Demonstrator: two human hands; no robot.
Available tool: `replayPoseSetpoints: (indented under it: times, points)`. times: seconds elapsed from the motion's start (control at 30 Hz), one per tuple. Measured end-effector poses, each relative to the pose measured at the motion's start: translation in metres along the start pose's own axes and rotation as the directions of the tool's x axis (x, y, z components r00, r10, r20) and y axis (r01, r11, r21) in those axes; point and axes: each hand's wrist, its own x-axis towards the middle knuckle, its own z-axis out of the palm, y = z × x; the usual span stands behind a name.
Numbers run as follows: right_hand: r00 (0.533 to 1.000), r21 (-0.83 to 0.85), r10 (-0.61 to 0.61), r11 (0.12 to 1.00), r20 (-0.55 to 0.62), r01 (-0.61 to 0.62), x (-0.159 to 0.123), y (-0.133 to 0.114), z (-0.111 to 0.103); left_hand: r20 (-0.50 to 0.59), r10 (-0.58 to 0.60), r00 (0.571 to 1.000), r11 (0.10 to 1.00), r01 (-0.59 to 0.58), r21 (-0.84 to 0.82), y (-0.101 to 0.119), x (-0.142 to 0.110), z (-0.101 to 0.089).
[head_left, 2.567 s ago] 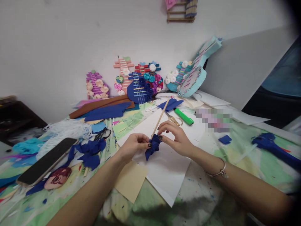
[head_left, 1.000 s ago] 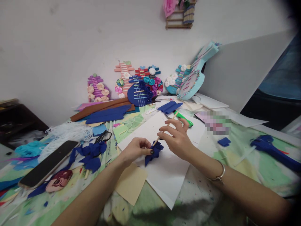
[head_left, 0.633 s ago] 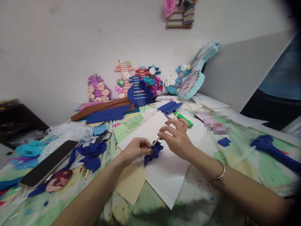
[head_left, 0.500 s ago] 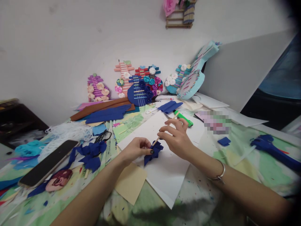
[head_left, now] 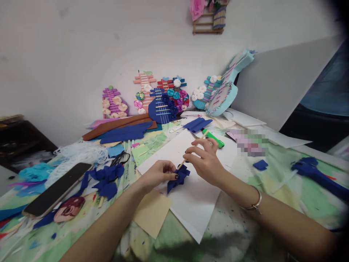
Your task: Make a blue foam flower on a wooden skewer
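Over a white sheet of paper [head_left: 196,214], my left hand [head_left: 159,174] pinches a piece of dark blue crepe paper [head_left: 180,180] between thumb and fingers. My right hand [head_left: 205,160] is closed on a thin wooden stick [head_left: 181,164], which slants down to the left. The stick's lower end meets the blue paper at my left fingertips; whether the paper is wrapped round it is hidden. Behind my right fingers lies a green box cutter [head_left: 214,138]. A small folded blue paper [head_left: 260,165] rests to the right.
A blue glue gun [head_left: 319,174] lies at the right. On the left are a phone [head_left: 57,189], blue paper scraps [head_left: 107,180] and white string [head_left: 79,158]. A tan card [head_left: 152,214] sits near my left wrist. Guitar-shaped crafts, one dark blue [head_left: 159,109], lean on the wall.
Both hands keep nearly the same pose around the stick and blue crepe paper. The whole view has shifted very slightly; nothing has been let go or taken up.
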Motion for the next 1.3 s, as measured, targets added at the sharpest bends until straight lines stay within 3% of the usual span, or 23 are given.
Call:
replayPoseSetpoints:
  times: [0.87,1.3]
  points:
    - [1.0,0.043,-0.001,0.999,0.005,0.0,-0.0016,-0.0007,0.0016,-0.008,-0.01,1.0,1.0,0.01,0.006,0.0034,-0.0006,0.0017]
    - [1.0,-0.046,0.01,0.999,-0.004,-0.01,-0.0001,0.0012,0.0014,-0.038,-0.008,0.999,1.0,0.009,0.027,-0.0001,0.0011,0.0004]
